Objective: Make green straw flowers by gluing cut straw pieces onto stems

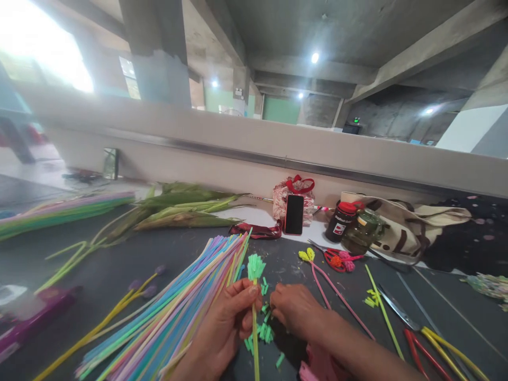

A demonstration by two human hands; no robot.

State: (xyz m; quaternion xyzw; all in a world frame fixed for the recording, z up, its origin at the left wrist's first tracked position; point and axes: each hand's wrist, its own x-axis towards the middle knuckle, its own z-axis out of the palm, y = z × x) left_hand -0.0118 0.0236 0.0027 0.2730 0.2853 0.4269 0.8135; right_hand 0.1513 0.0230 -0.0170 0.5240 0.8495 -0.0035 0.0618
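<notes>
A yellow-green stem [255, 338] topped by a cluster of short mint-green pieces [256, 266] stands upright in my left hand [228, 320], pinched between thumb and fingers just under the cluster. To its right, my right hand [296, 307] is low over the dark table with fingers curled down; its fingertips are hidden, so what they hold cannot be made out. Loose cut green pieces [265, 332] lie between and below the hands. Left of my left hand spreads a large bundle of pastel straw-like strips [170, 307].
Scissors with red and yellow handles [416, 338] lie at right, near a yellow-green strip [384, 312]. Pink stems with yellow tips [317, 270] lie nearer. Behind stand a phone [294, 214], a black bottle [340, 222] and a canvas bag [405, 225]. Corn husks [178, 206] lie back left.
</notes>
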